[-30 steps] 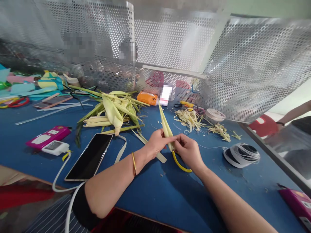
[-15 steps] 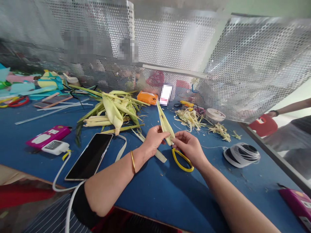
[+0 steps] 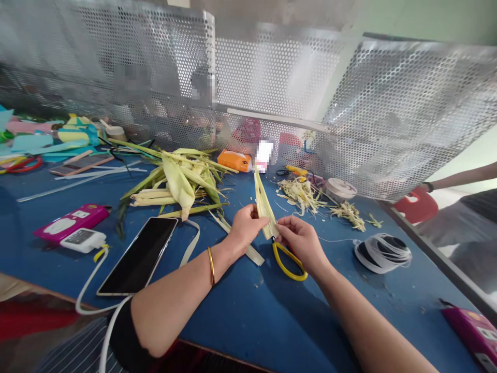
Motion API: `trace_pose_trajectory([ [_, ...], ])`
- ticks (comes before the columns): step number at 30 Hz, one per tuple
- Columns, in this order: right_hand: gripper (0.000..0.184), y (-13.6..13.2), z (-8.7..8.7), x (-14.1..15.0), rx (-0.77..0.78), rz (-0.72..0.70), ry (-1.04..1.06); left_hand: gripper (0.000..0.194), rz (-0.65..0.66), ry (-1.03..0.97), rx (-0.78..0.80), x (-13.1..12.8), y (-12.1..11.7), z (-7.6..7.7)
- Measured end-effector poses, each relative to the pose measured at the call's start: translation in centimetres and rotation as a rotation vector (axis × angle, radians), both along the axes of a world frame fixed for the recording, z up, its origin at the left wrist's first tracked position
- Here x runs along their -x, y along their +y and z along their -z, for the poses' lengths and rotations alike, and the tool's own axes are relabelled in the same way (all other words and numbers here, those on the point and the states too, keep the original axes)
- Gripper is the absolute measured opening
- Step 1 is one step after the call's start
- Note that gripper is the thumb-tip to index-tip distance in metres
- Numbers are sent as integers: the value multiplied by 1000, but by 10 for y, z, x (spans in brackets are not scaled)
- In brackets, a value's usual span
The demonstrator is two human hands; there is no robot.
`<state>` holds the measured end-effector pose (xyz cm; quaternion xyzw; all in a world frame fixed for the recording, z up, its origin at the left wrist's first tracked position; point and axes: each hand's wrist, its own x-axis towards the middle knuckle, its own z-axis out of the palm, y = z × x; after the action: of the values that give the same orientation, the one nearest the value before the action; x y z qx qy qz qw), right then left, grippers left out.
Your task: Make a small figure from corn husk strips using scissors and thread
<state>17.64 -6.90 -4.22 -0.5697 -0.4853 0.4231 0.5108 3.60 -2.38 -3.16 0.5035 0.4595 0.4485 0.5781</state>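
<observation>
A long pale-green leaf strip (image 3: 263, 199) stands tilted above the blue table (image 3: 240, 311), pointing away from me. My left hand (image 3: 244, 228) is closed round its lower end from the left. My right hand (image 3: 301, 239) pinches the same lower end from the right. Yellow-handled scissors (image 3: 286, 258) lie on the table just under my right hand. A flat pale strip (image 3: 248, 249) lies beneath my left hand.
A pile of green leaves (image 3: 180, 178) lies to the left, with a black phone (image 3: 140, 254), pink device (image 3: 68, 221) and white charger (image 3: 82, 239). Leaf scraps (image 3: 301, 189), a roll of white cord (image 3: 382, 251) and an orange box (image 3: 234, 159) sit near the perforated metal screen (image 3: 272, 83). Another person's arm (image 3: 458, 178) is at far right.
Both hands have lifted the leaf strip slightly, so the yellow scissors now lie clear below my right hand. The camera view has shifted a little.
</observation>
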Motion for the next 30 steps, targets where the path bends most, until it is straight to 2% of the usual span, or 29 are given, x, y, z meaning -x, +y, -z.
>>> trace_pose_trajectory([
  [5, 17, -1, 3, 1, -99, 37, -159, 10, 34, 4, -32, -2, -3, 3],
  [8, 17, 0, 2, 0, -66, 44, -50, 10, 84, -21, 10, 0, -2, 2],
  [11, 25, 1, 1, -2, -28, 67, 123, 14, 122, -96, 105, 2, 2, 3],
  [13, 30, 2, -1, -3, -30, 78, 165, 18, 133, -139, 153, 3, 4, 4],
  [17, 34, 2, -2, -3, -40, 71, 196, 22, 132, -178, 176, 4, 6, 5],
  [23, 33, 2, -3, -1, -32, 61, 221, 16, 124, -168, 182, 3, 4, 2],
  [30, 27, 0, -5, 0, 20, 3, 140, 13, 76, -114, 126, 2, 3, 3],
])
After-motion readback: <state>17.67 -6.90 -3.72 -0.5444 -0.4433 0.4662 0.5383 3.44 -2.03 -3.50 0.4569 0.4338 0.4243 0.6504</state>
